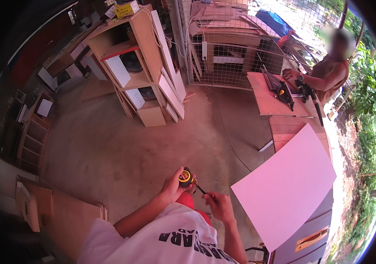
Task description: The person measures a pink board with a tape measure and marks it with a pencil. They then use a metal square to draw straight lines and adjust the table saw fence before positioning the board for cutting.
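Right now my left hand [172, 185] fingers are wrapped around the small yellow tape measure [185, 177], up by my chest. My right hand [218, 205] pinches its thin tape end [200, 189]. It seems light and hard; the blade bends easily.

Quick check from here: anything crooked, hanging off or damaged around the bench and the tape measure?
The white panel lies skewed on the workbench, its near corner jutting past the bench edge. The left hand holds the tape measure; the right hand pinches its blade end. Nothing looks damaged.
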The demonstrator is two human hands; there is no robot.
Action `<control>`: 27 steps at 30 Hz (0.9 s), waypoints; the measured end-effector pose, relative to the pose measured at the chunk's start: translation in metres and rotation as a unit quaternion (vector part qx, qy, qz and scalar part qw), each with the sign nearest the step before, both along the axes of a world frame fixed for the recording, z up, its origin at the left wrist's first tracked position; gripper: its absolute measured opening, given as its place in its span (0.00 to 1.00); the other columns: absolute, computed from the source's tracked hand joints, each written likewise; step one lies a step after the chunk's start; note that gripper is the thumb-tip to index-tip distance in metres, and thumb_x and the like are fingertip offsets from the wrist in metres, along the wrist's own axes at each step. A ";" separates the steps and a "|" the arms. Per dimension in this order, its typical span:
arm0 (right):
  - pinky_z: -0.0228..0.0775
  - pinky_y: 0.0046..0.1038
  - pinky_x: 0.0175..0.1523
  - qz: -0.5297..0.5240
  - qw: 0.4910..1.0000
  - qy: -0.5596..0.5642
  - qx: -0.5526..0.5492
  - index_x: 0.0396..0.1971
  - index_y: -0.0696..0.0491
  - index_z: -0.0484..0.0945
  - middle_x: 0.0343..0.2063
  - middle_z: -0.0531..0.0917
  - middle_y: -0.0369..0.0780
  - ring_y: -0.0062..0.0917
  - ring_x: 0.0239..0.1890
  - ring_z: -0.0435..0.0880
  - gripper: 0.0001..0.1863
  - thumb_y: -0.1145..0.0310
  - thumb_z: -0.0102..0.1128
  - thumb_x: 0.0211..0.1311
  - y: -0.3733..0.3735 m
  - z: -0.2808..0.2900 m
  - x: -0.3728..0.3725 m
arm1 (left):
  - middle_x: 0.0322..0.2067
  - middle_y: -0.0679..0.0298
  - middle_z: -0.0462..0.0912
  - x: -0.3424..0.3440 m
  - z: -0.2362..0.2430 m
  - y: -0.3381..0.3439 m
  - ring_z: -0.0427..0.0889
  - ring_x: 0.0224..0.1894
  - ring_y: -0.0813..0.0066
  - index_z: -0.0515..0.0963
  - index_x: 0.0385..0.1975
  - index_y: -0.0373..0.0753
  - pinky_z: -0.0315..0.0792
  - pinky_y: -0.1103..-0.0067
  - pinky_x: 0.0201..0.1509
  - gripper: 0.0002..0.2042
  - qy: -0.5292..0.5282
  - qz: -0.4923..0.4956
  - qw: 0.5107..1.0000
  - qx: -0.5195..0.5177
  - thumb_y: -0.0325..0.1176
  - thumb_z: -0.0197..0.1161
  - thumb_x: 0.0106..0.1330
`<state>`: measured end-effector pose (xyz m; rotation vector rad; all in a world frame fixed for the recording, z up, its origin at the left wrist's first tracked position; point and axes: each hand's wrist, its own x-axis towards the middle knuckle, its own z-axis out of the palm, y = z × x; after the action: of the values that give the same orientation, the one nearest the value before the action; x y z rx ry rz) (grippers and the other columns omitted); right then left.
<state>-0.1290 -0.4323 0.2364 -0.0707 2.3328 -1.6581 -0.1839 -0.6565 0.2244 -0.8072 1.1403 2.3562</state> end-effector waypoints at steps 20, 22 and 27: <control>0.79 0.42 0.47 -0.087 0.945 -0.018 0.315 0.45 0.56 0.86 0.33 0.88 0.50 0.43 0.39 0.89 0.13 0.67 0.64 0.65 -0.094 -0.098 -0.224 | 0.33 0.57 0.80 -0.629 0.108 -0.549 0.83 0.25 0.72 0.68 0.46 0.33 0.79 0.72 0.29 0.24 0.311 0.215 0.703 -0.602 0.23 0.74 0.51; 0.79 0.41 0.46 -0.072 0.944 -0.021 0.320 0.45 0.56 0.87 0.33 0.88 0.50 0.43 0.39 0.89 0.13 0.67 0.65 0.64 -0.113 -0.091 -0.230 | 0.33 0.53 0.84 -0.685 0.107 -0.582 0.85 0.29 0.59 0.75 0.43 0.32 0.81 0.65 0.37 0.20 0.358 0.207 0.559 -0.719 0.29 0.74 0.53; 0.80 0.37 0.40 -0.239 0.917 -0.234 0.218 0.43 0.53 0.90 0.29 0.88 0.49 0.39 0.32 0.90 0.12 0.67 0.67 0.62 -0.147 -0.057 -0.233 | 0.43 0.45 0.87 -0.810 0.083 -0.583 0.85 0.46 0.42 0.83 0.46 0.35 0.78 0.58 0.53 0.23 0.112 0.055 0.483 -0.867 0.49 0.70 0.60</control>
<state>-0.3625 -0.5789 0.1791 0.9434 2.3619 -1.0964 -0.9942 -1.2399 0.3074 -0.9026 3.5051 0.3619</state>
